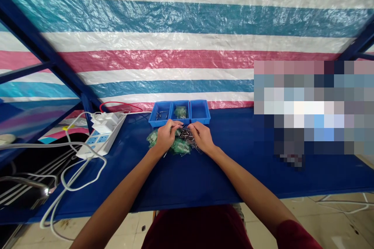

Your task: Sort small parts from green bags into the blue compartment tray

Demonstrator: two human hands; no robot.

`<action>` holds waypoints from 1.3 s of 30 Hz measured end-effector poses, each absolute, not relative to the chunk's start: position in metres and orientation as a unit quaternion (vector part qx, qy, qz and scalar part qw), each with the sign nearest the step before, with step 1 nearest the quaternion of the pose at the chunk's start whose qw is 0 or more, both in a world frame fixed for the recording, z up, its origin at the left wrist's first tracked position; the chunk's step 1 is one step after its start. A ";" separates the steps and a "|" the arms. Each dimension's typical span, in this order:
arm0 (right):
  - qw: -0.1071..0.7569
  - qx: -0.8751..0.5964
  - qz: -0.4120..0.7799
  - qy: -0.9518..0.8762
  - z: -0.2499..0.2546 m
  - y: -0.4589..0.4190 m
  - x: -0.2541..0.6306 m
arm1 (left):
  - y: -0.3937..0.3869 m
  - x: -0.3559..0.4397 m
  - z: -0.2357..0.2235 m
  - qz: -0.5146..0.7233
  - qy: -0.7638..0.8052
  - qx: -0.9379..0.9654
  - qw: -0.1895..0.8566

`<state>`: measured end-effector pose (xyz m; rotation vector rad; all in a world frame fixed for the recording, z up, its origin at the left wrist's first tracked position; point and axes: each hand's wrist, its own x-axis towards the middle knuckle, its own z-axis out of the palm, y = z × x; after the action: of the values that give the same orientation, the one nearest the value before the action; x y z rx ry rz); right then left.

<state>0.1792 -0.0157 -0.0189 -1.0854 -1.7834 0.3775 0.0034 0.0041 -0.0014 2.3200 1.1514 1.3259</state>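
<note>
My left hand (166, 136) and my right hand (202, 137) are close together over a heap of small metal pin-like parts (187, 135). Both have thumb and fingers pinched, near each other at the far side of the heap; whatever is between the fingertips is too small to name. Green plastic bags (181, 146) lie around and under my left hand, and one green bag (152, 137) pokes out on its left. Just beyond stand three blue bins: the left bin (156, 123) has a few metal parts, the middle bin (172, 112) contains a green bag, and the right bin (201, 120) is beside it.
A white power strip (101, 140) with plugged-in adapters and looping white cables (84, 186) occupies the left of the blue table (187, 186). Blue frame posts (55, 62) and a striped tarp (175, 60) stand behind. A pixelated area hides the table's right side.
</note>
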 end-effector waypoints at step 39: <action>0.474 -0.435 0.159 -0.749 -0.017 -0.018 0.178 | 0.007 0.003 -0.005 0.490 0.403 0.771 0.057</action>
<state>0.1778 -0.0180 -0.0174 -1.0629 -1.8317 0.3882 0.0025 0.0070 -0.0054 2.3375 1.2215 1.4865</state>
